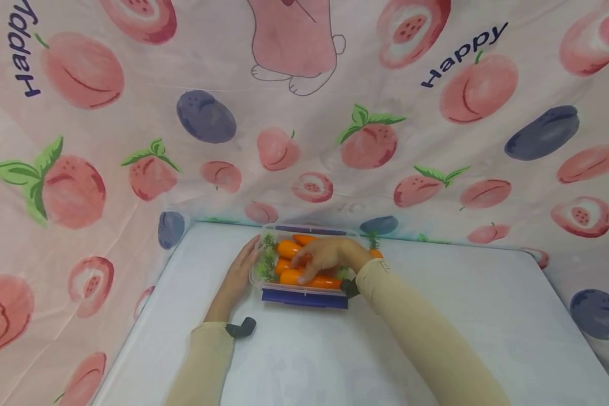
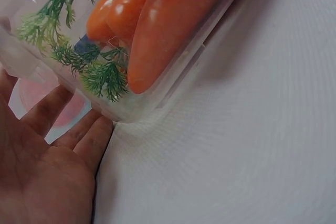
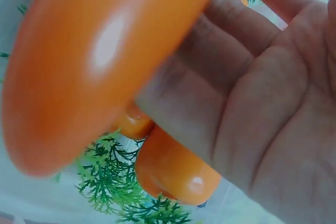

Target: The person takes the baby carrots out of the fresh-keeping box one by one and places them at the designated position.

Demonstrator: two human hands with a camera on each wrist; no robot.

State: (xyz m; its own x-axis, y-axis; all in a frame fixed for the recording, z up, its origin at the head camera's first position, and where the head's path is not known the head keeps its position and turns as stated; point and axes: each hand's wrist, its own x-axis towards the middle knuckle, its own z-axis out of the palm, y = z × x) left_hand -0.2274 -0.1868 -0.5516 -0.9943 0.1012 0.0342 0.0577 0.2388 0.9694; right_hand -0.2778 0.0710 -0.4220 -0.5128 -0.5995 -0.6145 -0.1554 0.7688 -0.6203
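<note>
A clear plastic box (image 1: 254, 280) with blue side flaps holds several orange toy carrots (image 1: 288, 249) with green feathery tops. My left hand (image 1: 237, 276) lies along the box's left end, its fingers extended against the outer wall, as the left wrist view also shows. My right hand (image 1: 332, 252) reaches into the box from the right. Its digits are around the front carrot (image 1: 317, 280), one of them on top of it. In the right wrist view, this carrot (image 3: 100, 66) hides the fingertips, while the palm (image 3: 278, 108) faces the camera.
Just beyond the box's right end, another carrot (image 1: 375, 254) with a green top shows behind my right wrist. The box stands near the back of the white table (image 1: 304, 355). A fruit-print cloth (image 1: 294, 118) hangs behind the table. A blue flap (image 1: 304, 299) sticks out in front.
</note>
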